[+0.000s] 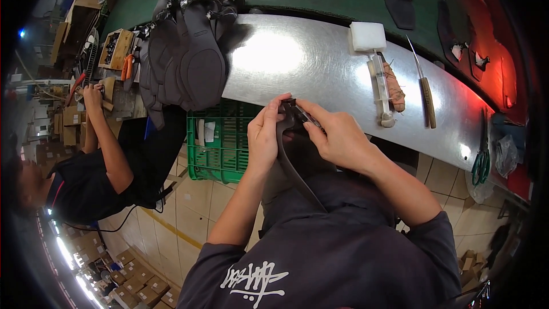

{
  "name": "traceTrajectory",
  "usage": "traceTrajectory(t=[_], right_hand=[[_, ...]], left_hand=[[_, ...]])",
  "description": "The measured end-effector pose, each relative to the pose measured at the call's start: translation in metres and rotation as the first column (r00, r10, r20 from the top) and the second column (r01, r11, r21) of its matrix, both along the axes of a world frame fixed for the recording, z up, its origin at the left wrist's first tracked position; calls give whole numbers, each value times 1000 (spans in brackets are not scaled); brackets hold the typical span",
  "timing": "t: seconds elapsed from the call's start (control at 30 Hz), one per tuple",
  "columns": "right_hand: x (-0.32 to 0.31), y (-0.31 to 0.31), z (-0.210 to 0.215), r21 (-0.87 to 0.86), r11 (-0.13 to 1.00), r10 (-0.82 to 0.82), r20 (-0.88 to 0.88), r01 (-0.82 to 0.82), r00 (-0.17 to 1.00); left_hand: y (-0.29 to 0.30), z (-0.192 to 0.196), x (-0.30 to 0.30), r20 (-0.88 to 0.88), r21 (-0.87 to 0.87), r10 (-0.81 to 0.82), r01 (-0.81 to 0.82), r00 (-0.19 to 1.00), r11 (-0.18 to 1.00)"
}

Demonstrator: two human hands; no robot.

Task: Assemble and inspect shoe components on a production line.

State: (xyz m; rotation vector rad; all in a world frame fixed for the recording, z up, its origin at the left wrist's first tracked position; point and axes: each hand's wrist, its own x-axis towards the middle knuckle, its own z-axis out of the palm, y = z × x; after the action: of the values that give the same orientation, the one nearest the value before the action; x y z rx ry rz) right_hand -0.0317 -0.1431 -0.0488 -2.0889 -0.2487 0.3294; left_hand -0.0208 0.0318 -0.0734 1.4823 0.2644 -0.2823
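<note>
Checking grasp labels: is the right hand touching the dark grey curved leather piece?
Touching. The head view shows the right hand with its fingertips pressed on the top end of the dark grey curved leather piece, no gap; the left hand pinches it too.

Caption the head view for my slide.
Both hands, left hand and right hand, pinch a dark shoe upper piece beside a steel worktable.

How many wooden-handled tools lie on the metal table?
2: a thin awl right of the white block, and a brush-like tool beside the syringe. The pile of dark pieces may hide more.
</note>
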Motion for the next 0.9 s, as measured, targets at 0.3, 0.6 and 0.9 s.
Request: traceTrajectory(t=[0.3,0.6,0.9], right_hand=[[4,-2,-2,92,995,-26,-13,27,1000],[4,1,-4,75,996,-56,4,55,998],[12,3,8,0,1000,24,30,-24,999]], left_hand=[[1,1,1,-12,-14,-9,9,1000,1000],[2,1,1,-13,-2,-4,4,1000,1000],[2,-4,1,34,-2,7,-7,999,1000]])
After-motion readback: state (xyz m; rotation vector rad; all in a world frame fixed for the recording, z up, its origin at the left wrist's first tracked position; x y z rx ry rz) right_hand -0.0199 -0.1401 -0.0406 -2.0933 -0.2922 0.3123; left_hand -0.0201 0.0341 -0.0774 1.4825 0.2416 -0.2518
